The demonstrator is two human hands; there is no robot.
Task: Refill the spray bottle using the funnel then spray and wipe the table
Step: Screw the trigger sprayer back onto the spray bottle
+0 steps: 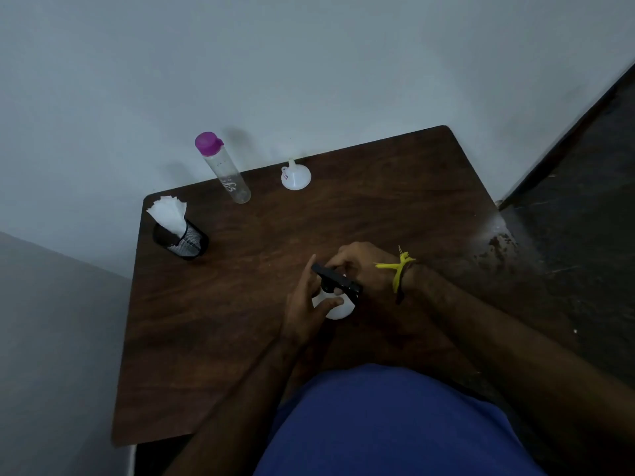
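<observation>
- Dark wooden tabletop [240,304] stands against a pale wall, its far edge touching the wall, with dark floor along its right side.
- Near the middle of the tabletop, a little toward the near edge, stands the spray bottle [338,309], white body upright, seen from above.
- Its black spray head [336,280] lies across the top, long axis running from far-left to near-right; which end is the nozzle cannot be told.
- Left hand [307,304] wraps around the white body from the left, thumb pressed on its front.
- Right hand [360,266] closes over the black spray head from the far right side; a yellow string [398,269] is tied on that wrist.
- At the far edge, close to the wall, sits a white funnel [295,176], wide mouth down, spout pointing up.
- Left of the funnel stands a clear water bottle [225,168] with a purple cap [208,143], also by the far edge.
- By the far left corner stands a black mesh cup [182,240] holding white tissues [168,213].
- Bare wood lies between the hands and these three things.
- Blue shirt [395,424] fills the view at the near edge.
</observation>
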